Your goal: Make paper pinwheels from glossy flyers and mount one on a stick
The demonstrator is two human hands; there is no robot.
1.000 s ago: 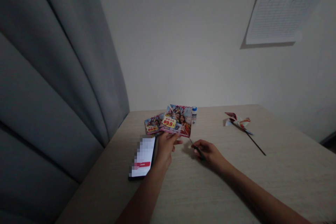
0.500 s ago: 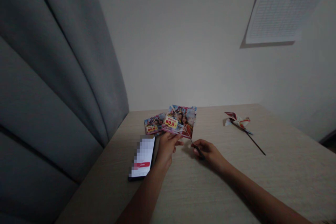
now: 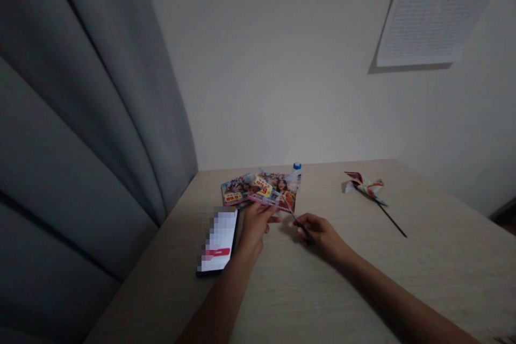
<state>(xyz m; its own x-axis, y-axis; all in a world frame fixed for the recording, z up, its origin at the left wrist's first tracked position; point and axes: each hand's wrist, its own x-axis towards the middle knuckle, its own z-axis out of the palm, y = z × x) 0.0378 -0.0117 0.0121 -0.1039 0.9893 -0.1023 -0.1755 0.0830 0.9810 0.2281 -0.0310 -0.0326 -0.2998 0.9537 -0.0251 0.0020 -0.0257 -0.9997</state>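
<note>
My left hand [image 3: 255,226] pinches the near edge of a colourful printed flyer [image 3: 274,191] with a yellow price tag, holding it low over the wooden table [image 3: 363,269]. My right hand [image 3: 320,230] is closed round the dark handles of scissors [image 3: 296,220], whose blades reach into the flyer's lower right edge. A second flyer of the same print [image 3: 235,192] lies flat just left of it.
A lit phone [image 3: 219,242] lies beside my left wrist. A small white bottle with a blue cap [image 3: 297,168] stands behind the flyer. A paper pinwheel on a dark stick [image 3: 368,189] lies at the right. Grey curtain [image 3: 80,134] hangs left; a printed sheet [image 3: 427,24] is on the wall.
The flyer in my left hand has tipped down flatter toward the table, uncovering the blue-capped bottle behind it. Both hands have stayed nearly in place.
</note>
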